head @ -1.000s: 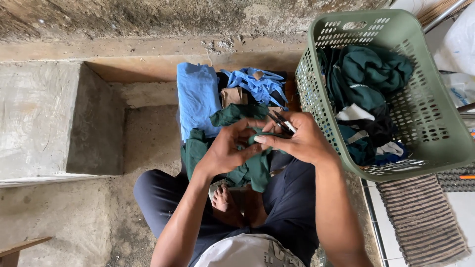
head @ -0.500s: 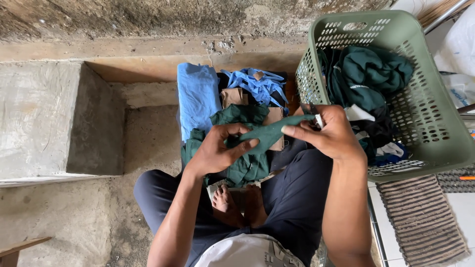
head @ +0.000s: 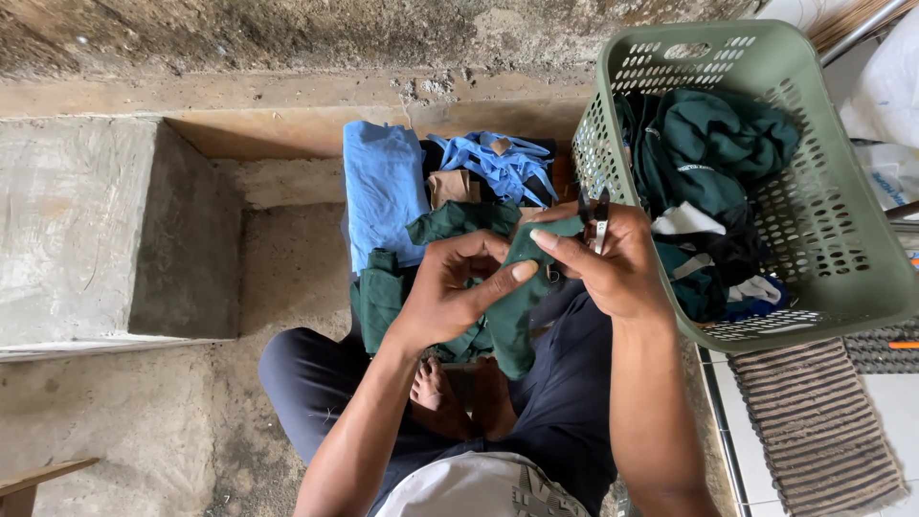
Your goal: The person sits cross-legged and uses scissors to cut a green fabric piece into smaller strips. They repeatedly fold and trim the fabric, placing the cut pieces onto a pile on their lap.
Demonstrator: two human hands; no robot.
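A dark green garment [head: 512, 316] lies across my lap and drapes over my crossed legs. My left hand [head: 448, 299] pinches a fold of it from the left, thumb pointing right. My right hand [head: 617, 268] holds the same fold from the right, thumb pressed on the cloth. A small black and silver pair of snips [head: 594, 218] is tucked between that hand's fingers. The two thumbs nearly meet over the cloth.
A green plastic laundry basket [head: 857, 278] with dark green and white clothes stands at the right. Folded blue cloth [head: 383, 187] and other garments are piled ahead of my knees. A concrete block [head: 91, 225] is at the left. A striped mat [head: 814, 431] lies at the lower right.
My right hand drew the green cloth out to the right toward the basket, then came back close to my left hand. Both thumbs now pinch one fold.
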